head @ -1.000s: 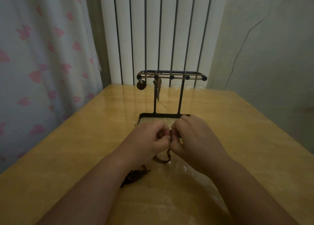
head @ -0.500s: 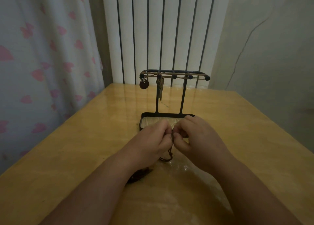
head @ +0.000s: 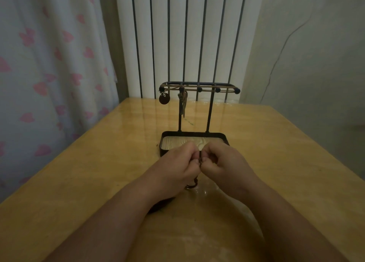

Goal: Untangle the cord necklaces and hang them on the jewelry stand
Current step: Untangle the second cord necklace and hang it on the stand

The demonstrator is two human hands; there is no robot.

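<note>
A glossy yellow wooden table (head: pixel 79 182) carries a black metal jewelry stand (head: pixel 199 111): two thin upright rods rise from a shallow rectangular tray with a pale wood-grain floor to a slim top rack tipped with small round black knobs. A tan cord necklace (head: pixel 189 88) is stretched along that rack, with a dark round disc pendant (head: pixel 164 99) hanging at its left end and a knotted tail dangling beside the left rod. Just in front of the tray, the left hand (head: pixel 177 168) and right hand (head: pixel 227 166) meet knuckle to knuckle, fingers curled, thumbs and fingertips pinching a dark braided cord necklace (head: pixel 200 161) between them. Its lower loop (head: pixel 191 185) droops to the tabletop below the hands. Both forearms reach in from the near edge. Behind stand a white ribbed radiator (head: pixel 187 40) and a pale curtain with pink hearts (head: pixel 49 64).
</note>
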